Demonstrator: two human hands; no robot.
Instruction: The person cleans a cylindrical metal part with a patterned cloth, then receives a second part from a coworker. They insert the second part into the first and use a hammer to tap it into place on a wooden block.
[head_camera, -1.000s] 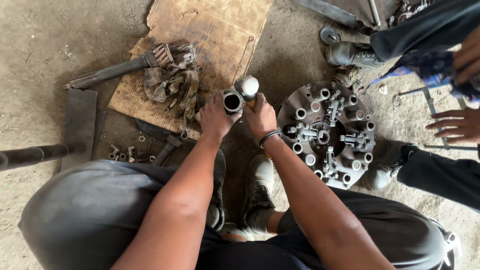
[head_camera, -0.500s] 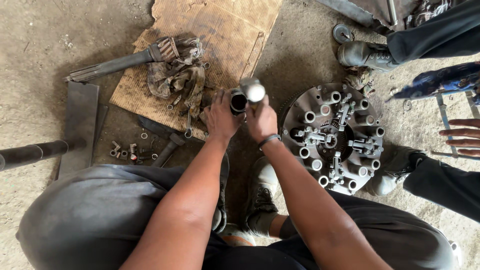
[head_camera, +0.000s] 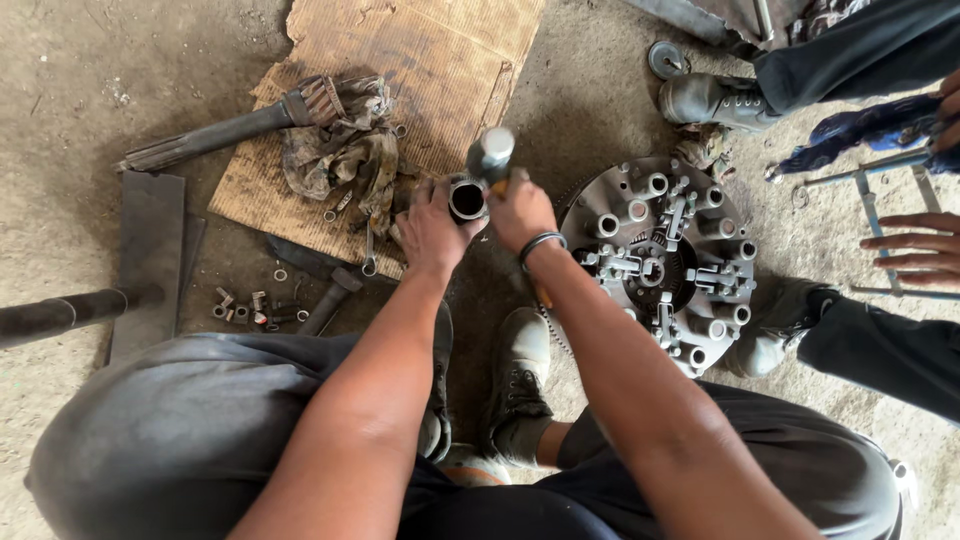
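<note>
- Left hand (head_camera: 432, 232): fingers wrapped around a short metal sleeve (head_camera: 466, 199), open end up, above the floor.
- Right hand (head_camera: 521, 212): fingers closed on a hammer (head_camera: 491, 153) just beside it.
- Brown cardboard sheet (head_camera: 420, 60) behind; round clutch plate (head_camera: 660, 262) at right.

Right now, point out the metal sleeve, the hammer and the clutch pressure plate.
metal sleeve (head_camera: 466, 199), head view, dark open bore, held in the left hand (head_camera: 432, 232).
hammer (head_camera: 492, 152), head view, steel head, gripped by the right hand (head_camera: 520, 212).
clutch pressure plate (head_camera: 660, 262), head view, centre hub.
</note>
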